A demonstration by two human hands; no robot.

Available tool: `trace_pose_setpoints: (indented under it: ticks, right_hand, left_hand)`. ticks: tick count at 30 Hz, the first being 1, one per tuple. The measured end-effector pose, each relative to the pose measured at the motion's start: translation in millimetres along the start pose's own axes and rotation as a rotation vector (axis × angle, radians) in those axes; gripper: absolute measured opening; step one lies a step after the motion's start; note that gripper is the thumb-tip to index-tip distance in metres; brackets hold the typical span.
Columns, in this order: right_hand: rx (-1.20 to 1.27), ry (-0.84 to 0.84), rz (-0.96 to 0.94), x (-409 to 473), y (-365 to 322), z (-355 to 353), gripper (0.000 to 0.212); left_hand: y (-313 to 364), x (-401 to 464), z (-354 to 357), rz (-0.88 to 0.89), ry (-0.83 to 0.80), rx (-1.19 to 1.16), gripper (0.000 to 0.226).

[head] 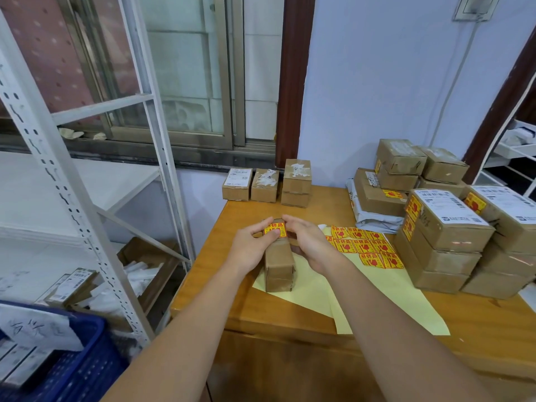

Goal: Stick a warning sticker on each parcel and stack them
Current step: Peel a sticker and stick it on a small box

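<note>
Room: pale blue wall, window (pixel 185 68) at left behind a white metal rack (pixel 87 181).
Surface (pixel 261 303): wooden top, right of the rack, against the wall.
Backing sheet (pixel 385 311): pale yellow, flat on the surface, partly under the parcel and running toward the near edge.
Sticker sheet (pixel 364 245): red-and-yellow warning stickers in rows at the far end of the backing sheet, just right of the hands.
Parcel (pixel 280 265): small brown box, lying lengthwise on the backing sheet near the surface's left-centre, held between both hands.
Sticker (pixel 275 228): red and yellow, on the parcel's top at its far end, under the fingertips of both hands.
Left hand (pixel 252 245): grip clamped on the parcel's left side, thumb pressing the sticker's near edge.
Right hand (pixel 310 245): grip curled round the parcel's right side, fingers reaching over the sticker's far right corner.
Back row (pixel 268 184): three piles of brown boxes at the far left edge of the surface, the right one two high; no warning stickers visible on them.
Stack (pixel 441 227): many brown boxes piled on the right of the surface, several showing red-and-yellow stickers and white labels; a grey bag lies under the far ones.
Crate (pixel 66 361): blue plastic, low at left, with a handwritten paper on it.
</note>
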State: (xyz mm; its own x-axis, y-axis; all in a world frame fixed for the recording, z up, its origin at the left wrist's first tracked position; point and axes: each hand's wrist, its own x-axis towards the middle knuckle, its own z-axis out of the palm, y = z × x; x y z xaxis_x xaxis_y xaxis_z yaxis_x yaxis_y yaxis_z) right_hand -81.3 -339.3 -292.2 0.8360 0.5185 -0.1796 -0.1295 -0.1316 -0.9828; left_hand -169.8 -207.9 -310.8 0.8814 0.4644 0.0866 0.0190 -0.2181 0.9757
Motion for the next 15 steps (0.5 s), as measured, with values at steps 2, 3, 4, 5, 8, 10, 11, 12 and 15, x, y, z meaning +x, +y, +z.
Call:
trace_pose_setpoints:
  ticks: [2,3,4,5,8,10,11,12,15]
  right_hand:
    - [-0.060,-0.007,-0.039,3.0,0.4,-2.1,0.032]
    - [-0.089,-0.013,-0.066,4.3,1.3,-3.2,0.036]
    - [-0.112,-0.013,-0.088,5.4,2.5,-4.0,0.039]
    - [-0.131,-0.005,-0.102,6.9,3.9,-4.3,0.040]
    - [-0.190,0.017,-0.113,8.1,4.3,-2.8,0.039]
    - [-0.208,0.014,-0.112,8.8,3.4,-2.3,0.039]
    - [-0.207,0.009,-0.112,10.6,3.9,-2.7,0.040]
    - [-0.211,0.007,-0.115,11.6,4.2,-3.0,0.038]
    - [-0.227,0.045,-0.130,16.4,7.0,-3.0,0.028]
  left_hand:
    - [0.3,-0.1,-0.2,-0.001,-0.009,-0.009,0.047]
    - [0.5,-0.4,-0.6,-0.003,-0.014,-0.014,0.048]
    - [0.3,-0.5,-0.7,-0.004,-0.018,-0.020,0.048]
    - [0.0,-0.7,-0.8,-0.005,-0.022,-0.025,0.048]
    - [-0.5,-0.9,-1.1,-0.003,-0.027,-0.024,0.048]
    - [-0.2,-1.3,-1.1,-0.003,-0.029,-0.024,0.048]
    - [-0.1,-1.5,-1.0,-0.003,-0.029,-0.027,0.048]
    - [-0.1,-1.6,-0.9,-0.004,-0.028,-0.029,0.048]
    - [1.6,-2.8,-1.0,-0.003,-0.036,-0.016,0.049]
